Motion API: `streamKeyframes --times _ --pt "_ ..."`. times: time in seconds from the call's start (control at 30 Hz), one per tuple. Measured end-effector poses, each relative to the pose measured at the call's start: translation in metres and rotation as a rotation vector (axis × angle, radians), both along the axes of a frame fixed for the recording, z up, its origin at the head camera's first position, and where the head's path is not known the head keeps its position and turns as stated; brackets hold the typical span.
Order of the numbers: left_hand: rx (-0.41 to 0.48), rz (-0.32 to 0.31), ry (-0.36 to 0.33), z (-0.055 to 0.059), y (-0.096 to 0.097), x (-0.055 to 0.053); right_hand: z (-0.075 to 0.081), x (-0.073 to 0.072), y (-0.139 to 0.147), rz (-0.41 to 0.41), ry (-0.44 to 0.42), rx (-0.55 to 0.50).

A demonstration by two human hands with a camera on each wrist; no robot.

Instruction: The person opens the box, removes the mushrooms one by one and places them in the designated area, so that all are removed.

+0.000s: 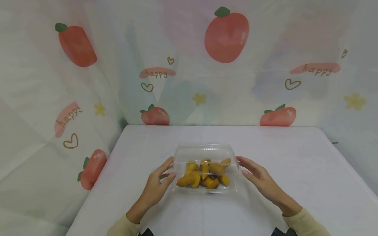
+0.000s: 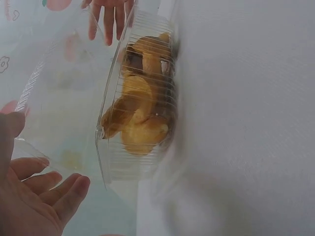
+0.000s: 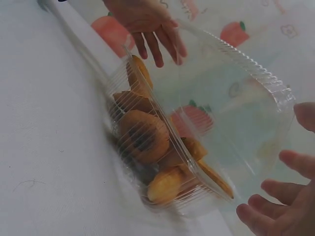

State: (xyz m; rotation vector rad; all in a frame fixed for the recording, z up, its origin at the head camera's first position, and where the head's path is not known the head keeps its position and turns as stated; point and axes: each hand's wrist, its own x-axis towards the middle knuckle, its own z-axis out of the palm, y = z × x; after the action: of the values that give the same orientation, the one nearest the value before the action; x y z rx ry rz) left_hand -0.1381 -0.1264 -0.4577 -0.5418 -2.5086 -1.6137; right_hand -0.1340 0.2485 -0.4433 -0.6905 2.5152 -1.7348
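Observation:
A clear plastic clamshell box (image 1: 205, 190) stands on the white tabletop between my two hands, holding several curved yellow-brown, pastry-like pieces (image 1: 189, 179). In both wrist views its clear lid (image 3: 231, 113) is raised at an angle from the ribbed base (image 2: 123, 169). At the box's left side is my left hand (image 1: 156, 183), thumb and relaxed fingers spread close about the lid's corner. On the opposite side my right hand (image 1: 262, 182) has its fingertips right at the lid's edge, thumb apart from the fingers. Neither hand's fingers are curled round the plastic.
The white-covered table (image 1: 118, 203) reaches back to a cloth backdrop (image 1: 189, 39) printed with peaches, hearts and the word happy. A similar cloth hangs along the left side. Pale yellow sleeves (image 1: 307, 223) cover the forearms.

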Motion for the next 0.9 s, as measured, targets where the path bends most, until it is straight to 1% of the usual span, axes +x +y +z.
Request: streamKeyframes --times 0.1,0.27,0.37,0.53,0.7,0.9 --pt "0.006 0.009 0.007 0.001 0.0 -0.001 0.0 -0.001 0.0 0.016 0.003 -0.023" --pt "0.015 0.032 0.011 0.004 0.0 -0.005 0.0 -0.003 0.001 0.005 0.024 -0.035" --pt "0.012 0.031 0.01 0.006 0.001 -0.007 0.001 -0.004 0.002 0.011 0.026 -0.06" --pt "0.027 -0.009 0.006 0.011 0.0 -0.013 0.004 -0.005 0.002 0.01 0.023 -0.085" --pt "0.082 -0.059 0.004 0.015 -0.006 -0.02 0.006 -0.009 -0.001 -0.005 0.031 -0.072" --pt "0.1 -0.089 -0.011 0.017 -0.008 -0.027 0.005 -0.013 -0.003 -0.012 0.05 -0.076"
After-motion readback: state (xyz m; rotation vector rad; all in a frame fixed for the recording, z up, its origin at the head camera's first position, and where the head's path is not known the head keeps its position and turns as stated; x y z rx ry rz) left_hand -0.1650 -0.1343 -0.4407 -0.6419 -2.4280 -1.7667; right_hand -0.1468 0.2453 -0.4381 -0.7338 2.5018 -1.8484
